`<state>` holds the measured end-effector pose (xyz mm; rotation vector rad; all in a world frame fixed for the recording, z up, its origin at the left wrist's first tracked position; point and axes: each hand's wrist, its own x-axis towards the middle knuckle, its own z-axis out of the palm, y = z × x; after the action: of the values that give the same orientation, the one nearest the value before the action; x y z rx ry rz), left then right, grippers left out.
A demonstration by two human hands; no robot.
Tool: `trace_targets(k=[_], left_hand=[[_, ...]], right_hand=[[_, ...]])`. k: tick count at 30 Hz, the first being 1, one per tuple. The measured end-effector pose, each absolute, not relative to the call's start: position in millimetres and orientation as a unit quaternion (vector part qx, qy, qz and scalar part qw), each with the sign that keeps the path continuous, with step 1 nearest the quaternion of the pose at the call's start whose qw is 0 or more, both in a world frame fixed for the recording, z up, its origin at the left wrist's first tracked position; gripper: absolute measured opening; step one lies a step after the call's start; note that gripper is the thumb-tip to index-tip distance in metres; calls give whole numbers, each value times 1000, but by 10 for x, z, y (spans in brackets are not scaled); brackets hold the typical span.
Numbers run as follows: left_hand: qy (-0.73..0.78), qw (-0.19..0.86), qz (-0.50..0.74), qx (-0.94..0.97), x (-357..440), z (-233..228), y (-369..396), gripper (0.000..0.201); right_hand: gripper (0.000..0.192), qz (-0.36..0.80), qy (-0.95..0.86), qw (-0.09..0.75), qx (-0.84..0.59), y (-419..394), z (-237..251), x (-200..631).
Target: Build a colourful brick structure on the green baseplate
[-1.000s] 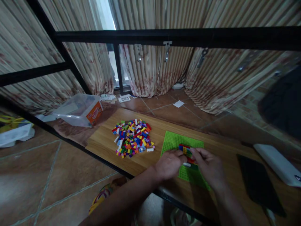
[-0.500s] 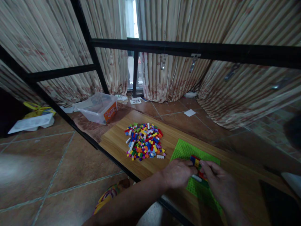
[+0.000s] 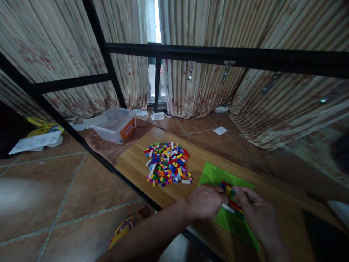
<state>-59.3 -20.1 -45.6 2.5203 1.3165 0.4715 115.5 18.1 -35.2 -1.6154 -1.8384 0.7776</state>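
A small cluster of red, blue and yellow plastic bricks (image 3: 228, 190) sits over the studded bright-green plastic baseplate (image 3: 212, 174), which lies on the light-brown wooden desk (image 3: 136, 156). The person's left hand (image 3: 208, 202) meets the cluster from the left and the right hand (image 3: 257, 211) from the right. Both hands' fingers are bent in against the bricks; with the contact mostly hidden, I cannot tell whether either set truly grasps a piece or only steadies it. A long white brick (image 3: 228, 208) shows just below the left fingertips.

The step in hand looks like fitting bricks together. To do it well, one hand should brace the cluster from the side while the other lines up studs and edges before pressing straight down, since a slanted push could pop neighbours loose. Firm, even thumb pressure would suit such small parts. The mixed heap of loose multicoloured bricks (image 3: 167, 163) lies to the left, well apart from the baseplate.
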Motion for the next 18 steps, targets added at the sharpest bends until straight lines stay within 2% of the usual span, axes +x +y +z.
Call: trace_targets(k=[4,9,15,18], left_hand=[[508,128,217,823,-746,-405,-89,16],[694,30,264,669,-1167,-378,187,23],[779,-18,193,596,-1401,-526,383,43],[785,-14,166,597,-1375,-566,423,39]], right_hand=[[40,283,-682,302,-603,179,-329,1186],[38,278,-675,293,-618,182,-325,1234],[40,275,-686,300,-603,171,-344,1219],[40,275,-685,298,-606,176,-340,1216]])
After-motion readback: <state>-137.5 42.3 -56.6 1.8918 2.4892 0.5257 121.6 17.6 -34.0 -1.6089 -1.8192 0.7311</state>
